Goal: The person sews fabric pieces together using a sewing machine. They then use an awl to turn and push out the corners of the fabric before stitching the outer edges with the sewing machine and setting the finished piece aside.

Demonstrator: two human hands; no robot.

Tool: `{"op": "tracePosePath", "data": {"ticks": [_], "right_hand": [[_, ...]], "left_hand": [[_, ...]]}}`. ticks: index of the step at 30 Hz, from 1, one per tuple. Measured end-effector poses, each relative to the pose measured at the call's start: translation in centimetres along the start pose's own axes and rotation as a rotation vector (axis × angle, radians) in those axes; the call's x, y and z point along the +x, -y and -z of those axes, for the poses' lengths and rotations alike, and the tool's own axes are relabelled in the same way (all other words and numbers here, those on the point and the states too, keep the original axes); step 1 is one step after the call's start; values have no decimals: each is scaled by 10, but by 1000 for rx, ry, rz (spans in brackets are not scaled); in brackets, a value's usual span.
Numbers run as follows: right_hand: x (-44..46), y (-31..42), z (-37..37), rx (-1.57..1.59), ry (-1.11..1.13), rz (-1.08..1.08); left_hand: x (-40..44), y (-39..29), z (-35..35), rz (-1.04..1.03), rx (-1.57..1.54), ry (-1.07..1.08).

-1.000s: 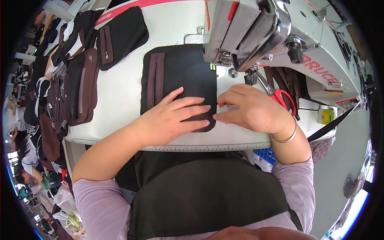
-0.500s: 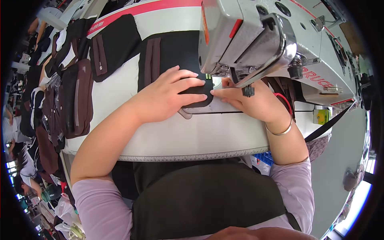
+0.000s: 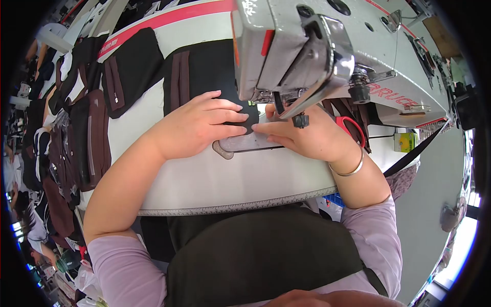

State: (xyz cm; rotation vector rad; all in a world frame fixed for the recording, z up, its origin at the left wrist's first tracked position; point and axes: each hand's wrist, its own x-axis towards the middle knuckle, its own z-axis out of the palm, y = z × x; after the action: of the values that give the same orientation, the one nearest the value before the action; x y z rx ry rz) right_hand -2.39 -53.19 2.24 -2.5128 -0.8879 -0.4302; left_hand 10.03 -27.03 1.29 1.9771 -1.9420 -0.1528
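Head cam: compared with a second ago, the black fabric panel (image 3: 212, 66) has slid away from me, so the metal plate (image 3: 250, 142) on the worktop (image 3: 215, 184) shows now. My left hand (image 3: 189, 129) is still flat on it, fingers slightly spread. Right hand (image 3: 317, 135) is at its edge, partly behind the sewing machine (image 3: 291, 51); can't tell if it's pinching.

black panel (image 3: 209, 69): matt cloth | machine head (image 3: 296, 46): glossy metal
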Motion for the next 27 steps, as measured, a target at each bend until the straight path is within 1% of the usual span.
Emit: {"op": "tracePosePath", "data": {"ticks": [2, 4, 8, 13, 17, 19, 21, 24, 27], "right_hand": [[-1, 2, 0, 1, 31, -17], [-3, 4, 1, 50, 79, -35], [-5, 7, -1, 43, 53, -45], [-7, 8, -3, -89, 56, -68], [-6, 11, 0, -117, 85, -129], [-6, 12, -1, -164, 74, -122], [-6, 11, -3, -161, 69, -116], [-4, 10, -5, -175, 9, -126], [-5, 8, -7, -161, 58, -164]], "left_hand": [[3, 3, 2, -7, 6, 3], [4, 6, 4, -72, 32, -20], [4, 9, 0, -100, 16, -51], [3, 15, -3, -62, -1, -37], [4, 17, -3, -64, 27, -40], [5, 19, -5, -24, 13, -44], [6, 17, -5, -27, 37, -59], [6, 14, -6, 40, 49, -72], [7, 10, -9, 76, 52, -94]]}}
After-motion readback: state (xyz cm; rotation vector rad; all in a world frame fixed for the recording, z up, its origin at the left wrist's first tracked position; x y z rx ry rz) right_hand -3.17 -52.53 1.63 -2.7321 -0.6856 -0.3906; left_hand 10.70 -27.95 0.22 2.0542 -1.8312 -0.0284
